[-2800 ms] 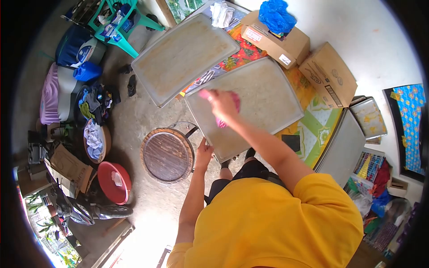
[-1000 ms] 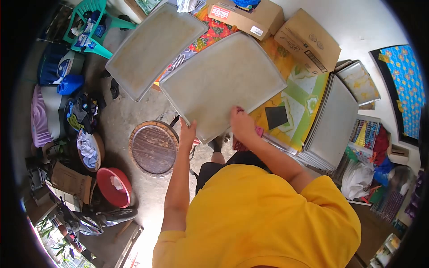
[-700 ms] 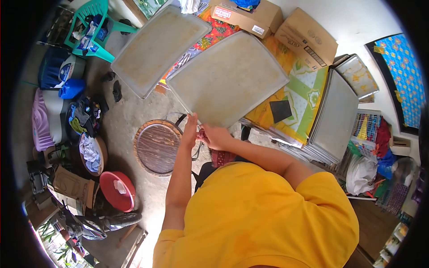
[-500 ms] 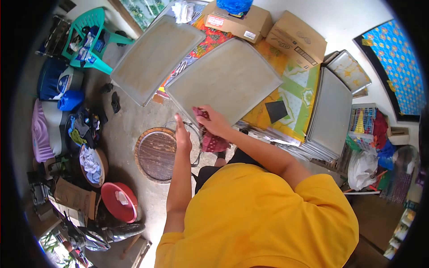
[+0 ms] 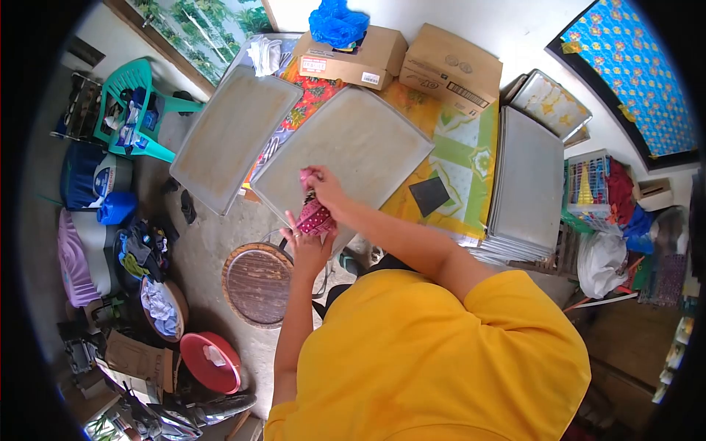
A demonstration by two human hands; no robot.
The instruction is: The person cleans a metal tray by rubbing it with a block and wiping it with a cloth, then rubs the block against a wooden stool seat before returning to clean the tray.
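Note:
A maroon patterned cloth (image 5: 315, 218) hangs bunched over the near corner of a flat metal tray (image 5: 353, 143). My right hand (image 5: 327, 192) is closed around the cloth's upper part. Against the cloth's lower end rests my left hand (image 5: 309, 248), its fingers stretched up and apart; part of its palm is hidden. The tray lies on a table with a colourful cover (image 5: 460, 158). To its left is a second, similar tray (image 5: 232, 136) with brownish stains.
Stacked metal trays (image 5: 526, 184) stand at the table's right. Cardboard boxes (image 5: 452, 70) line the back, one under a blue plastic bag (image 5: 337, 23). A round wooden stool (image 5: 257, 285) is below my left hand. A red basin (image 5: 209, 364) and a green chair (image 5: 136, 95) are leftward.
My left hand has come up against the cloth's lower end; it was apart before. My right hand keeps its hold. The camera view has shifted, so the table appears lower and farther left.

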